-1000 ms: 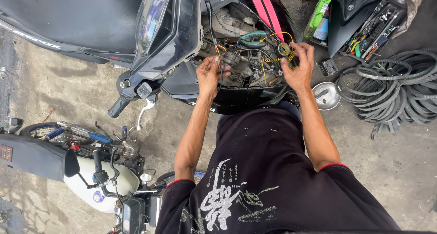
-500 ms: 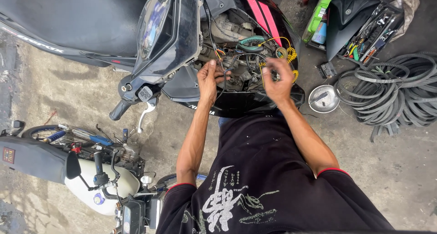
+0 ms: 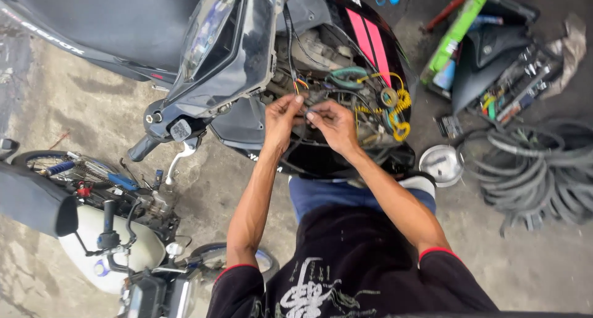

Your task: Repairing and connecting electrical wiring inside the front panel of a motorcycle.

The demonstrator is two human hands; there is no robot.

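Observation:
A black scooter (image 3: 247,40) with pink stripes stands in front of me with its front panel off, showing a tangle of wires (image 3: 364,95), a yellow coiled cable (image 3: 401,117) and a green hose. My left hand (image 3: 283,117) and my right hand (image 3: 330,123) meet at the middle of the open front. Their fingertips pinch a small dark wire or connector between them. The exact part is too small to tell. The headlight unit (image 3: 213,43) hangs tilted to the left of my hands.
A round metal bowl (image 3: 441,165) sits on the concrete at the right, by a pile of grey rubber hoses (image 3: 537,169). An open tool tray (image 3: 516,86) and a green box (image 3: 457,27) lie behind. A second, white motorcycle (image 3: 117,244) stands at lower left.
My right hand has moved left from the yellow cable side to meet my left hand at the centre of the wiring. The camera has come closer.

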